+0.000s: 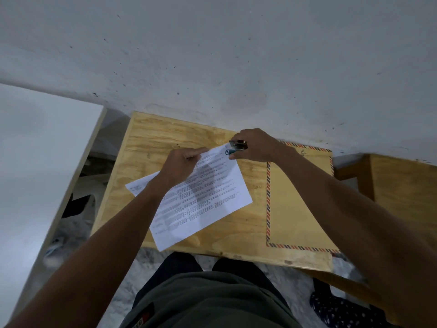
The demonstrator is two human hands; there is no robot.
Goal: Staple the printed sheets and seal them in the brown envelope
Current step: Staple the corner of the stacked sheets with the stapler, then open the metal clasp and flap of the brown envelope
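The printed sheets (201, 192) lie tilted on the wooden table (165, 136), a little left of its middle, with the near corner reaching over the front edge of the table. The right hand (254, 145) is at the far corner of the sheets and its fingers are curled round a small stapler (236, 147), which has a metal top and a blue-green lower part; the thumb is under it and the other fingers are over it. The mouth of the stapler sits on the corner of the paper, but I cannot tell whether it is pressed down fully. The left hand (181, 164) rests on the far left edge of the sheets. Its index finger is stretched out and points along the paper edge toward the stapler, while the other fingers are bent in and seem to pinch the edge of the paper. The brown envelope (300, 209) lies flat on the right part of the table, well apart from the sheets, and it has a red and blue striped border. The right forearm crosses over the upper part of the envelope and hides a piece of it. Behind the table there is a grey wall (212, 55) with small dark spots. At the left stands a white board (35, 150), and at the right is one more wooden piece of furniture (402, 181).
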